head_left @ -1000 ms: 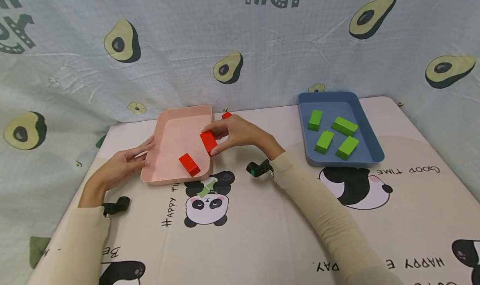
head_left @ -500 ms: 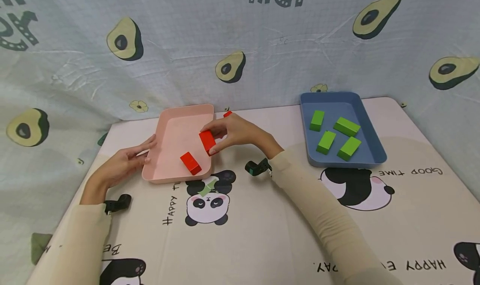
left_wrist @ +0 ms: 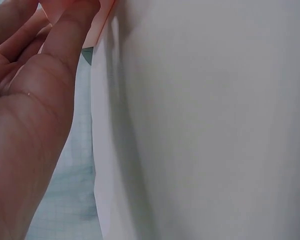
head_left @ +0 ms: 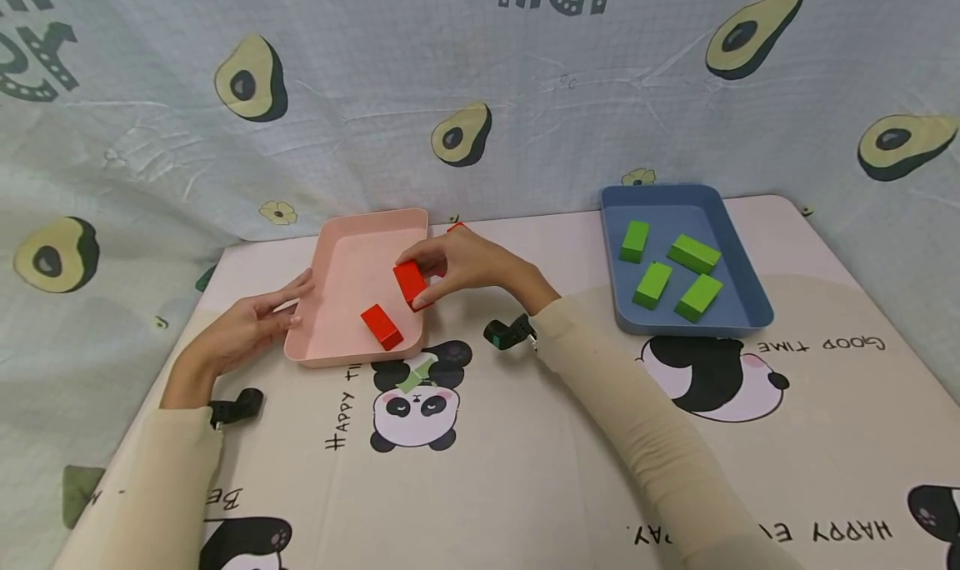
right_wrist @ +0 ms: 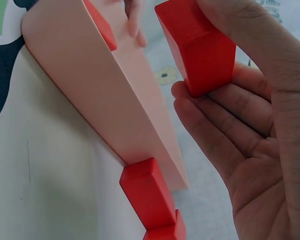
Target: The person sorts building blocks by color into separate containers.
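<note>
My right hand (head_left: 468,262) pinches a red block (head_left: 409,282) between thumb and fingers, over the right rim of the pink tray (head_left: 360,253). In the right wrist view that held block (right_wrist: 205,50) is tilted and above the tray wall. Another red block (head_left: 382,327) lies inside the tray near its front right corner. At the tray's left rim rests my left hand (head_left: 243,332), fingers extended and fingertips right at the edge. Two more red blocks, one of them a full block (right_wrist: 147,192), sit outside the tray along its right wall, mostly hidden by my right hand in the head view.
A blue tray (head_left: 753,303) stands at the back right with several green blocks (head_left: 652,285) in it. Printed cloth (head_left: 360,153) hangs behind the table (head_left: 510,462), whose cover bears pandas and lettering.
My right hand has moved slightly left with the red block, bringing it further over the tray. The left hand keeps its place at the left rim.
</note>
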Demonstrator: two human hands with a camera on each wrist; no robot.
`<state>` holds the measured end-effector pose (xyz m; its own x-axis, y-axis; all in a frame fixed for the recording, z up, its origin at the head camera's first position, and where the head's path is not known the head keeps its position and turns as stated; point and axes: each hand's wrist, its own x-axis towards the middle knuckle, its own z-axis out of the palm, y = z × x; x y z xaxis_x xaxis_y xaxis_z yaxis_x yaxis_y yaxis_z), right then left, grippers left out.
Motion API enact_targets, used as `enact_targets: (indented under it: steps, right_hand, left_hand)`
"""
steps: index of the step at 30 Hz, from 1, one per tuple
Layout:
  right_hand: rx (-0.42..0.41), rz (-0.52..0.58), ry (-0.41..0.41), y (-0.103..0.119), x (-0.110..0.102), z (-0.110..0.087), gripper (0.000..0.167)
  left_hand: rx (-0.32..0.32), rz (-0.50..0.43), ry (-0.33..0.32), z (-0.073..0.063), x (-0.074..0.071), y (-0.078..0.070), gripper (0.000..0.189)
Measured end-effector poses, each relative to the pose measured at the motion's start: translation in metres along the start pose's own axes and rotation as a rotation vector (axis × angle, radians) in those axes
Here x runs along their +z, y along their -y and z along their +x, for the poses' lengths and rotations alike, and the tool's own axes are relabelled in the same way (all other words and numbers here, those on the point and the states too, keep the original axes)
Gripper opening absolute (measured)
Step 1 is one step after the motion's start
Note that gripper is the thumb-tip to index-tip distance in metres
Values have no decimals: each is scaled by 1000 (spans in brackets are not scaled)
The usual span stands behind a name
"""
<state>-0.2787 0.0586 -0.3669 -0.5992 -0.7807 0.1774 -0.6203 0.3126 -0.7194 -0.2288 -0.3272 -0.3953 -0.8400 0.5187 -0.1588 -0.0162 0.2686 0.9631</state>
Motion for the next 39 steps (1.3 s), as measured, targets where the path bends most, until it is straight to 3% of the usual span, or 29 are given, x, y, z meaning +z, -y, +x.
enact_targets:
  steps: [17,39]
  right_hand:
    - [-2,-11,17,-2,3,10,56]
    - [0,74,57,0,4,20,55]
  left_hand:
    - [5,-1,1,0,0,-1,61]
    - [0,1,0,0,0,1,61]
